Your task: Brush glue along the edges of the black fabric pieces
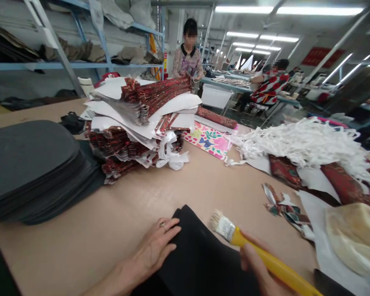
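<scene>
Black sheet material (200, 250) lies on the table at the bottom middle, its narrow end pointing away from me. On its left edge rests my left hand (156, 244), fingers stretched out and a ring on one of them. My right hand (259, 267) is wrapped round the yellow handle of a paintbrush (239, 237). The brush's pale bristles point up and left, just beyond the sheet's right edge. I cannot tell whether they touch the table. The lower part of the black material runs out of view.
At left stands a thick stack of dark rounded panels (33, 156). Bundled red patterned strips (163, 96) with white paper are piled behind. To the right lie white ribbon-like strips (305, 142), fabric scraps (286, 209) and a cream bowl-like object (354, 234). A person (188, 57) stands across the table.
</scene>
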A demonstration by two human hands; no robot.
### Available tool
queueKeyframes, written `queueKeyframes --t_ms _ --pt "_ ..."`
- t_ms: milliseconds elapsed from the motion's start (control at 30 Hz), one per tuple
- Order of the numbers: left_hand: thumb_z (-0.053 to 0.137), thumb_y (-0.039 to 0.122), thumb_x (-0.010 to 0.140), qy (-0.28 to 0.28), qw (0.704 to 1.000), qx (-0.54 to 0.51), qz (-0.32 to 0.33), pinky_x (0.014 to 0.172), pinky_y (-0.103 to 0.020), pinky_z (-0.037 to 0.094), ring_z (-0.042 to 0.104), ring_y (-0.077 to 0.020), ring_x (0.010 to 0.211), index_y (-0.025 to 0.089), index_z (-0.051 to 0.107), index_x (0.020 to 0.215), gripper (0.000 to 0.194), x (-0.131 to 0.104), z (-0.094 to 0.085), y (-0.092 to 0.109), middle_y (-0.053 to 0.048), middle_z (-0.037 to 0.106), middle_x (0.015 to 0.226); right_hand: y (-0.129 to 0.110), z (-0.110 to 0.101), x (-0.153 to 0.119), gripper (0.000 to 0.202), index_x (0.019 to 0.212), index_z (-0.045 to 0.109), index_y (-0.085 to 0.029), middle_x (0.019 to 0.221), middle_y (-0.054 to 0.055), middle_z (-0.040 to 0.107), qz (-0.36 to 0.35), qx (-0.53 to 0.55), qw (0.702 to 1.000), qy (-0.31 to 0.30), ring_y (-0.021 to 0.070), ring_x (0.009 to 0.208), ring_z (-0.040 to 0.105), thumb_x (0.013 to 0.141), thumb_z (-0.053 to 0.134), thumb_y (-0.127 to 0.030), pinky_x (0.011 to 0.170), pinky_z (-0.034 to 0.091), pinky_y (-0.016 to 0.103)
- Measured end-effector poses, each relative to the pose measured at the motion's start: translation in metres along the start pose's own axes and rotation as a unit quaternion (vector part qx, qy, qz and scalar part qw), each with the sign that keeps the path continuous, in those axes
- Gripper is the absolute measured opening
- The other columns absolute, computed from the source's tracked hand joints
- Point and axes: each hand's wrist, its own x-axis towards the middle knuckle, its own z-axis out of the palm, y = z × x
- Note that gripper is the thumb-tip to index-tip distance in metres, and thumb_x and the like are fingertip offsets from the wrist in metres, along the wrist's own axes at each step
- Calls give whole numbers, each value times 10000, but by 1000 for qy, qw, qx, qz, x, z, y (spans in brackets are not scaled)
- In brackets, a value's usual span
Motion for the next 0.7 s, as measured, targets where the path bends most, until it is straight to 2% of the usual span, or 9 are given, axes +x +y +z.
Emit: queueKeyframes --t_ms 67,200,300,367,467,600,700 --pt "536 161 862 -9 1000 -4 4 1080 -457 347 404 -228 1265 248 478 1275 427 0 4 -4 -58 434 1379 9 19 9 260 855 731 -241 684 -3 682 -28 -53 998 -25 119 519 581 711 680 -452 553 503 237" --pt "553 148 850 -2 1000 -28 -1 1070 -435 377 410 -230 1264 253 450 1297 470 -2 6 -9 -55 429 1384 27 53 24 199 867 728 -244 850 31 728 -90 -105 984 -110 186 779 678 759 644 -387 746 550 288" --pt "557 138 839 -6 999 -41 -8 1068 -447 378 415 -240 1260 260 438 1308 499 -2 7 -10 -49 429 1384 32 74 33 189 908 714 -230 899 53 732 -134 -110 969 -175 198 840 689 787 630 -348 738 563 287" --pt "560 127 826 -12 999 -44 -8 1070 -446 375 426 -244 1247 258 453 1295 499 -1 5 -10 -48 442 1371 34 79 37 181 906 710 -224 852 53 733 -172 -119 957 -199 197 799 697 790 625 -334 689 570 276" --pt "563 105 806 -17 999 -42 -7 1071 -441 374 432 -247 1237 240 467 1281 503 1 1 -8 -53 450 1364 38 62 38 156 891 706 -241 784 38 723 -209 -159 943 -206 190 721 696 791 616 -319 634 570 270" --pt "569 109 803 -22 999 -42 -4 1066 -461 376 416 -251 1241 237 460 1283 508 2 -2 -8 -47 442 1368 37 16 34 115 839 711 -275 671 21 692 -216 -214 928 -213 193 594 674 790 611 -301 524 556 270" --pt "564 110 802 -23 999 -34 -2 1064 -473 373 403 -253 1243 235 451 1290 516 3 1 -10 -49 433 1370 26 8 32 153 870 710 -281 690 32 699 -208 -213 931 -211 204 599 676 821 570 -320 537 568 294"
